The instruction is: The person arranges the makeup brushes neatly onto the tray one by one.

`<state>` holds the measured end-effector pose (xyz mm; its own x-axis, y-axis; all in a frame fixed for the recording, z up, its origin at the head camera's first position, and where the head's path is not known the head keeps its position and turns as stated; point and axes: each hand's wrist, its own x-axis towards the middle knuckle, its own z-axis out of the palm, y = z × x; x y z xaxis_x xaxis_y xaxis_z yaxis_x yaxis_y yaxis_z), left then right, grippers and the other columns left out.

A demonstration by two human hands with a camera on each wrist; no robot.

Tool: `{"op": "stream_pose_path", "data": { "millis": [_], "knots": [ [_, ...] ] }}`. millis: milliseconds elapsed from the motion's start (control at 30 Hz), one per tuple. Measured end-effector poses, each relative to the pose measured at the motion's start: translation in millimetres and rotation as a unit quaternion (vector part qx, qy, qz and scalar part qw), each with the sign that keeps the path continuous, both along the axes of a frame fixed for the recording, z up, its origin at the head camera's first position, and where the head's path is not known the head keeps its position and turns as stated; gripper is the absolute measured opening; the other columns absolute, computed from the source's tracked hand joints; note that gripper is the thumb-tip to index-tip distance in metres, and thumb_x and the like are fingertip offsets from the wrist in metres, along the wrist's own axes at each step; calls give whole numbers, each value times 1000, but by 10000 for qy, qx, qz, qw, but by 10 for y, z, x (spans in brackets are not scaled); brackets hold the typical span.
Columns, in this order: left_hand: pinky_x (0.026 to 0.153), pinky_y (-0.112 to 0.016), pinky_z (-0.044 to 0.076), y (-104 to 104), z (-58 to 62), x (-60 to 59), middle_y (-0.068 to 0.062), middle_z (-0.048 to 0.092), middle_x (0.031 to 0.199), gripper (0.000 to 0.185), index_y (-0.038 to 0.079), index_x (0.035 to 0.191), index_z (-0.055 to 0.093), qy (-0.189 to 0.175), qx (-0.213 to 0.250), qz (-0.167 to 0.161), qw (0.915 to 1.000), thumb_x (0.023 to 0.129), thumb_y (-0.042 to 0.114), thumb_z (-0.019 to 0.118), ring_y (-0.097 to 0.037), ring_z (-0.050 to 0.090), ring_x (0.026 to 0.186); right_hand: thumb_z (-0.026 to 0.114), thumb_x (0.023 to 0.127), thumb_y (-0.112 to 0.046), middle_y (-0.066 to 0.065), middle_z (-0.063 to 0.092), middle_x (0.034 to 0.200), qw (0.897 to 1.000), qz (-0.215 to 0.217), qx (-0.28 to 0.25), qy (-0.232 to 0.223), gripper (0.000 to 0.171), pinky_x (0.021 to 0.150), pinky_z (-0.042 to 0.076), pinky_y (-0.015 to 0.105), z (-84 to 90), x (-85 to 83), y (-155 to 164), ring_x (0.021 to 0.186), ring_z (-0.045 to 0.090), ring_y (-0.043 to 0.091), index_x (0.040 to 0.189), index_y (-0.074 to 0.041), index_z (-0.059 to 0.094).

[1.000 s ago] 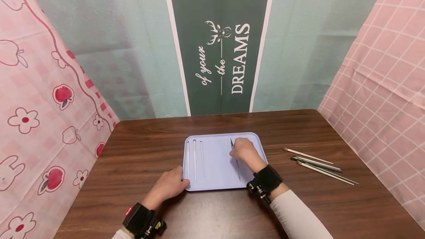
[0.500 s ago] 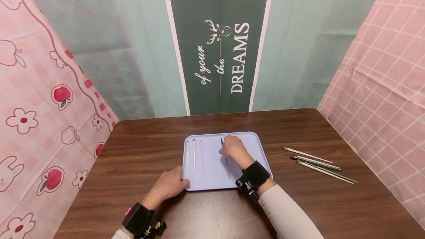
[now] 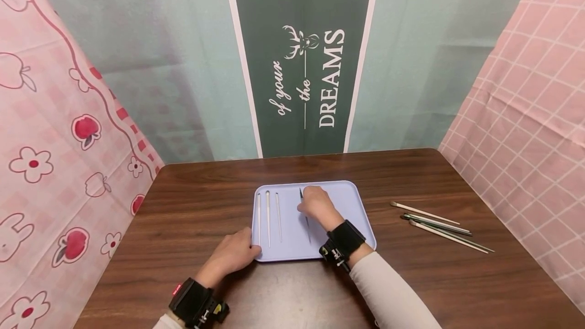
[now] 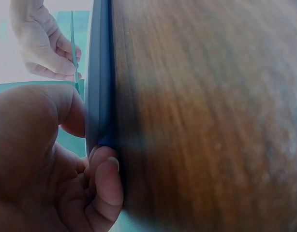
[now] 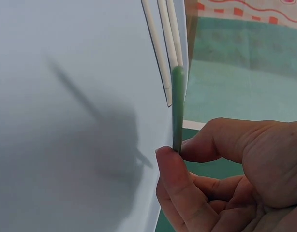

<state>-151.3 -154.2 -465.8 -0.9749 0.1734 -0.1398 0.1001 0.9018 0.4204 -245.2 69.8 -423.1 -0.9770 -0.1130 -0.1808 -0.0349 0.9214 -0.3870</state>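
Note:
A lilac tray (image 3: 352, 202) lies on the brown table (image 3: 411, 283). Three white brushes (image 3: 268, 212) lie side by side at its left. My right hand (image 3: 314, 203) pinches a thin green brush (image 3: 305, 216) over the tray's middle, just right of the white ones; the right wrist view shows thumb and forefinger (image 5: 175, 174) closed on the green handle (image 5: 177, 104). My left hand (image 3: 234, 254) grips the tray's near left corner, thumb on top and fingers (image 4: 106, 181) under the tray's rim (image 4: 97, 82).
Several more brushes (image 3: 439, 227) lie loose on the table to the right of the tray. Patterned pink cloths hang at both sides and a green banner (image 3: 301, 60) at the back.
My right hand has carried the green brush leftward across the tray, toward the white brushes. The left hand has stayed on the tray's corner.

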Motion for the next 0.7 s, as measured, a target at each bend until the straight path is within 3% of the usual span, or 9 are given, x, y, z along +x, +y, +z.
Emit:
{"op": "stream_pose_path", "data": {
  "millis": [700],
  "knots": [
    [61,-37,43,11,3,9,-2,52,76,24,6,96,57,-90,50,52,9999,86,25,67,-21,50,67,73,86,-15,8,60,78,9998,167,30,104,16,62,44,33,-26,-32,-216,70,54,23,80,-2,64]
  ]
}}
